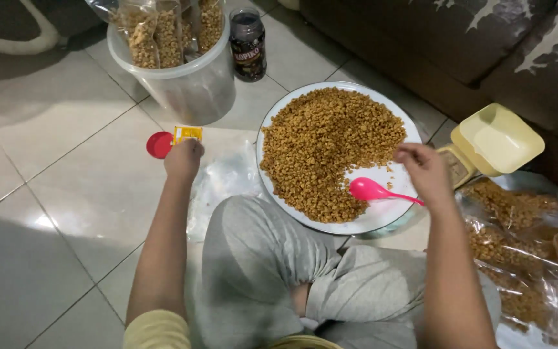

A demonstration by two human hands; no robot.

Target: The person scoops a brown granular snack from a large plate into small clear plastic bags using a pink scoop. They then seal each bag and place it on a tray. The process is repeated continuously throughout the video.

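Pink spoon (372,190); white plate (382,218); red lid (158,145); yellow packet (187,134)

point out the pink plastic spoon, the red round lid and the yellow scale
pink plastic spoon (368,189), head view, on its bowl
red round lid (158,145), head view, on its middle
yellow scale (498,137), head view, on its square pan

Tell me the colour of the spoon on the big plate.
Bright pink spoon, clearest in the head view.
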